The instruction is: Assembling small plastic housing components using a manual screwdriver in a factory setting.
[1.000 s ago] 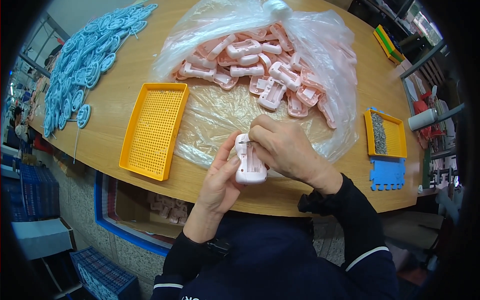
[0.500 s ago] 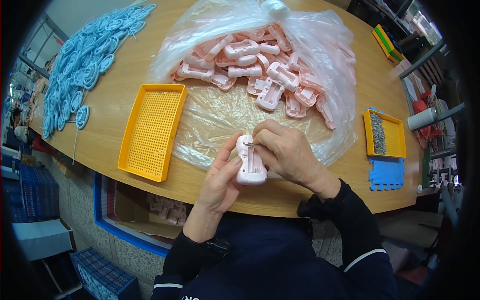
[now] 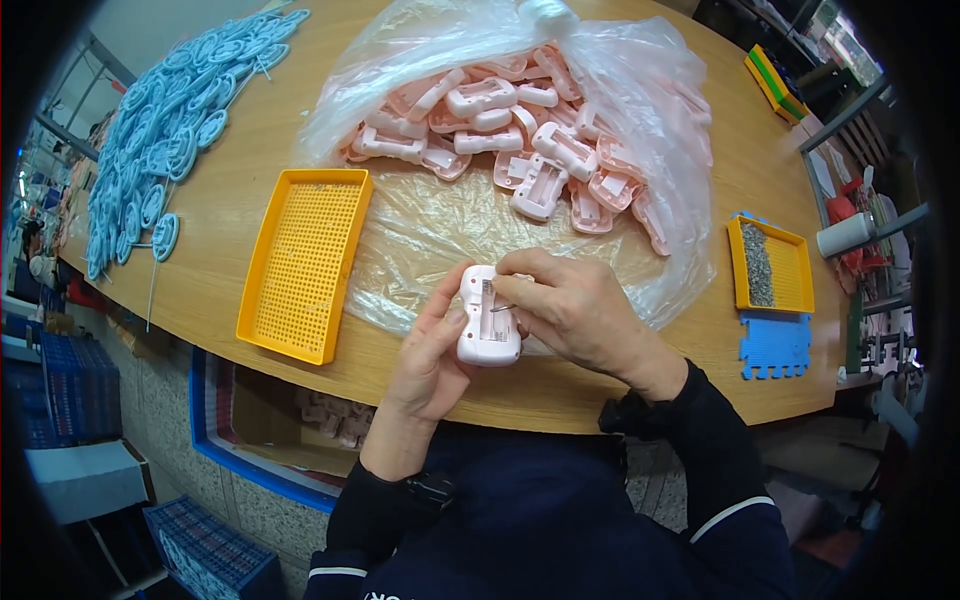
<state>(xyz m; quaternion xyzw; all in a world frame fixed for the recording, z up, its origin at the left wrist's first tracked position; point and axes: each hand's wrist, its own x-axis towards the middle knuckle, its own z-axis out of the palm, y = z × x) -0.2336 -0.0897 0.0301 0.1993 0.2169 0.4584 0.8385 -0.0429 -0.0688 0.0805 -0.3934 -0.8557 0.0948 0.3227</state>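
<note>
Since the earlier frame, the pale pink housing (image 3: 487, 350) has shifted slightly to the person's left, and the thin metal piece (image 3: 502, 308) at the right fingertips has gone from near the housing's far end to lower down, over its long recess. The left hand (image 3: 432, 352) grasps the housing along its left side, thumb on the near face and fingers behind, holding it just above the near edge of the wooden counter (image 3: 570, 395) with the hollow side up. The right hand (image 3: 575, 308) pinches the metal piece between thumb and fingers; whether its tip touches the recess cannot be told. Beyond the hands, a clear plastic bag (image 3: 650, 95) lies open toward the person, with a heap of similar pink housings (image 3: 540, 188) spilling at its mouth. A yellow perforated tray (image 3: 245, 325) sits left of the bag, and farther left lies a pile of light blue plastic parts (image 3: 165, 140). At the right, a smaller yellow tray (image 3: 793, 275) holds small silvery pieces (image 3: 757, 265) and rests partly on a blue foam mat (image 3: 775, 347).
</note>
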